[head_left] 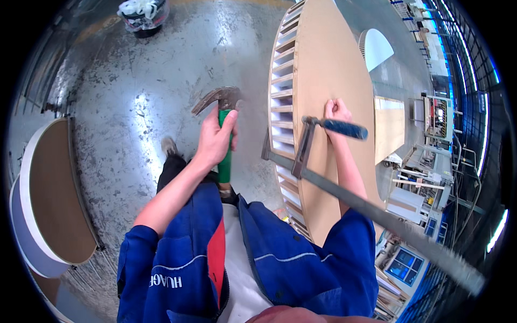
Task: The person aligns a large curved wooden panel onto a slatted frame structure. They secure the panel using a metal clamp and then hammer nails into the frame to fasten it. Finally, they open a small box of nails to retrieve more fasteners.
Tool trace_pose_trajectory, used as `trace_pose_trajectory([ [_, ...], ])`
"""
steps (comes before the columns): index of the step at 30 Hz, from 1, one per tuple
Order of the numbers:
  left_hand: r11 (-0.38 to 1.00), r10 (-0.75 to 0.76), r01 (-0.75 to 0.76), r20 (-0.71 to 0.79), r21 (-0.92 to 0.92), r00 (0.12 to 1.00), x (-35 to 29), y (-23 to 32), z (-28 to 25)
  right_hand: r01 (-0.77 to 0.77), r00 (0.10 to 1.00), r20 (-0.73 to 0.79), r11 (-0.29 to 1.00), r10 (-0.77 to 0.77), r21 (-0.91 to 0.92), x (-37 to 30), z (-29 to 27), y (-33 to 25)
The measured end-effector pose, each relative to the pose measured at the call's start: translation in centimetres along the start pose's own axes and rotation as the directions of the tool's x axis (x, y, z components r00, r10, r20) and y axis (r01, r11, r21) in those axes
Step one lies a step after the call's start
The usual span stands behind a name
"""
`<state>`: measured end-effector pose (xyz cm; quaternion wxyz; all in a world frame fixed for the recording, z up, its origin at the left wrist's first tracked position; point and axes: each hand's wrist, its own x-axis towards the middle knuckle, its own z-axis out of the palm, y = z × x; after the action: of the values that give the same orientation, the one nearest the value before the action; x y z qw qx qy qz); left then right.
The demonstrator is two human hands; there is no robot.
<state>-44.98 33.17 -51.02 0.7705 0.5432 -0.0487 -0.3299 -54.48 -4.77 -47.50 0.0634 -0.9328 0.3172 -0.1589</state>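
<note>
My left hand [216, 139] is closed round the green handle of a claw hammer [224, 168], its rusty head [227, 98] up above the floor. To the right stands a large curved wooden piece [323, 59], with a brown board face and a row of slats along its edge. A bar clamp [344, 192] with a blue handle [346, 129] sits across that edge, its long bar reaching toward the lower right and crossing in front of my right forearm. My right hand [338, 110] is at the board face just beyond the blue handle, fingers curled in; anything inside them is hidden.
Curved panels with brown faces and white edges [51, 188] stand at the left. A bin with a plastic liner [142, 16] is far off at the upper left. At the right are a pale wooden block [389, 126], a white curved piece [378, 48] and machinery [417, 199].
</note>
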Motion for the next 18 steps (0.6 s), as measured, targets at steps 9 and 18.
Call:
trace_pose_trajectory([
  [9, 0.949, -0.118, 0.139, 0.088, -0.284, 0.989, 9.9, -3.4, 6.4, -0.019, 0.999, -0.022, 0.987, 0.023, 0.159, -0.2, 0.5, -0.6],
  [18, 0.979, -0.128, 0.141, 0.100, -0.145, 0.987, 11.9, -3.4, 8.2, -0.013, 1.000, -0.020, 0.993, 0.016, 0.120, -0.2, 0.5, -0.7],
])
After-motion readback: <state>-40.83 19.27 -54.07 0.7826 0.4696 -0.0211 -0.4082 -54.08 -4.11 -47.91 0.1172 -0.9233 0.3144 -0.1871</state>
